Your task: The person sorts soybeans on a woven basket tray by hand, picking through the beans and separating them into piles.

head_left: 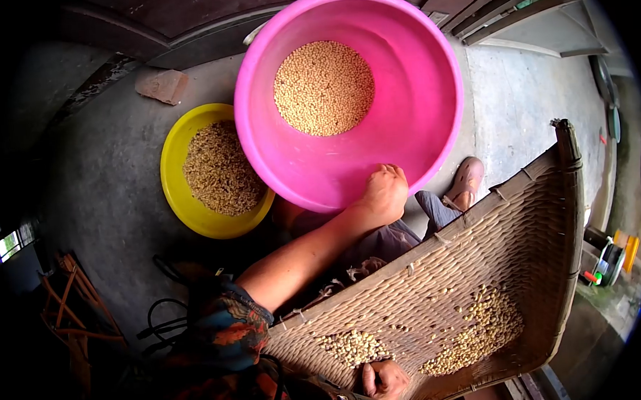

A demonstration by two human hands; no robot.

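Observation:
My left hand point(387, 193) is closed in a fist over the near rim of a big pink tub point(420, 103); whatever it holds is hidden. Pale round soybeans point(324, 88) cover part of the tub's bottom. Across my lap lies a woven bamboo winnowing basket point(438, 280), tilted, with a small heap of soybeans point(354, 347) and a larger spread of soybeans point(480, 332) in it. Beside the small heap, my right hand point(387, 381) rests inside the basket near its lower edge, fingers curled, their tips out of sight.
Left of the tub stands a yellow basin point(179, 199) holding darker, brownish beans or husks point(222, 168). A brick point(162, 86) lies on the concrete floor point(112, 180). My foot in a clog point(467, 178) is beyond the basket. A wooden frame point(75, 304) stands at lower left.

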